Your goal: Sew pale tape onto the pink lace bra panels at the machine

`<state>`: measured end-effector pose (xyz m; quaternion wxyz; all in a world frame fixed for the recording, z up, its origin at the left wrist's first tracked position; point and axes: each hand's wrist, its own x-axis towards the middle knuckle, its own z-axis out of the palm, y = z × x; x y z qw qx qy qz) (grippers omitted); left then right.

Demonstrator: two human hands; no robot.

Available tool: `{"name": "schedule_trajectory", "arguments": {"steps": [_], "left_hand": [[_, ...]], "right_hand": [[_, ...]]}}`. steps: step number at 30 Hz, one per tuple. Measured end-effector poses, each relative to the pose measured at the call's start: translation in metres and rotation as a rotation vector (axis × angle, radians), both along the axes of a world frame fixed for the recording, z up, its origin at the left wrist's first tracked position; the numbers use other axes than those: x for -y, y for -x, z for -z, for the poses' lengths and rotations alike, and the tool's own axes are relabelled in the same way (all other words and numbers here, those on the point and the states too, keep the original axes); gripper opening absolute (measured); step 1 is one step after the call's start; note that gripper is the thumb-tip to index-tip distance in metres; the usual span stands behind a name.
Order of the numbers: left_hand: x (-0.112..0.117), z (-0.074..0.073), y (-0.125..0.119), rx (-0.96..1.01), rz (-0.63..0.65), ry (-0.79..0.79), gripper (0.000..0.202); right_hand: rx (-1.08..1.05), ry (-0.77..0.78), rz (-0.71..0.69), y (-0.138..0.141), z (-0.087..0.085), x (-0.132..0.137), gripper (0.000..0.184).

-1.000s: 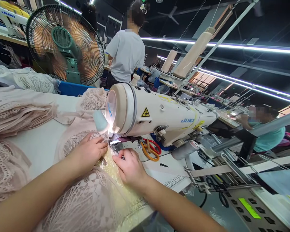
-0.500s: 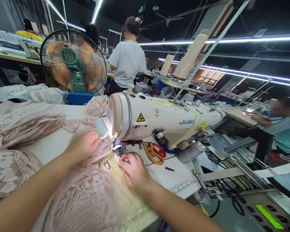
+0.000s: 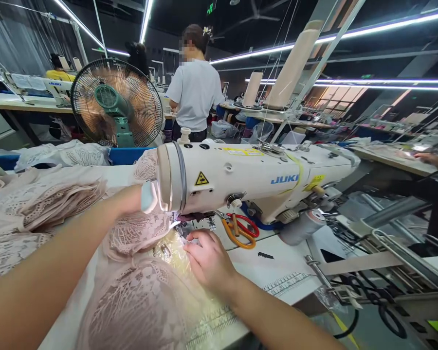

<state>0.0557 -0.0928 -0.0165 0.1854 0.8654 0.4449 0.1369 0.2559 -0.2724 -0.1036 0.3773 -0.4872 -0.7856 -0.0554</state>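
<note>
Midway, it seems: the lace garment [image 3: 131, 304] lies beside the sewing machine [image 3: 241, 170]; the right hand [image 3: 209, 260] has fingertips together there, the left hand's [image 3: 133, 198] grip is hidden; the lace pile [image 3: 60, 199], finished or waiting, unclear.

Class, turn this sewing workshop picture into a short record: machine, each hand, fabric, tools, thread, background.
Machine: white sewing machine marked JUKI
Left hand: mostly hidden behind pale blue piece at the machine's head
Right hand: bent fingers near the stitching area; grip unclear
Fabric: pinkish lace pieces, some piled at left
Tools: scissors with orange and red handles
Thread: grey cone by the machine's base
Background: large fan; person in white top
</note>
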Motion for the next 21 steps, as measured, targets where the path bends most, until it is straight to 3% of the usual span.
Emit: {"name": "schedule_trajectory", "arguments": {"steps": [3, 8, 12, 15, 18, 19, 21], "left_hand": [[-0.006, -0.005, 0.01, -0.126, 0.078, 0.055, 0.02], [-0.007, -0.012, 0.018, -0.273, 0.025, 0.056, 0.022], [0.011, -0.028, 0.01, -0.307, -0.02, 0.029, 0.016], [0.041, -0.039, 0.003, -0.332, -0.099, -0.029, 0.024], [0.088, -0.035, -0.005, -0.385, -0.132, -0.093, 0.037], [0.105, -0.03, -0.009, -0.399, -0.07, -0.096, 0.036], [0.135, -0.016, -0.018, -0.401, 0.199, -0.03, 0.023]], "right_hand": [[-0.024, -0.014, -0.01, 0.001, -0.002, 0.0, 0.019], [-0.034, -0.03, -0.005, 0.003, -0.004, 0.001, 0.021], [-0.039, -0.053, -0.008, 0.003, -0.005, 0.001, 0.02], [-0.045, -0.064, -0.002, 0.001, -0.006, 0.001, 0.02], [-0.043, -0.063, 0.038, -0.001, -0.008, 0.002, 0.021], [-0.042, -0.062, 0.055, -0.002, -0.008, 0.002, 0.022], [-0.041, -0.061, 0.084, -0.002, -0.01, 0.001, 0.022]]}}
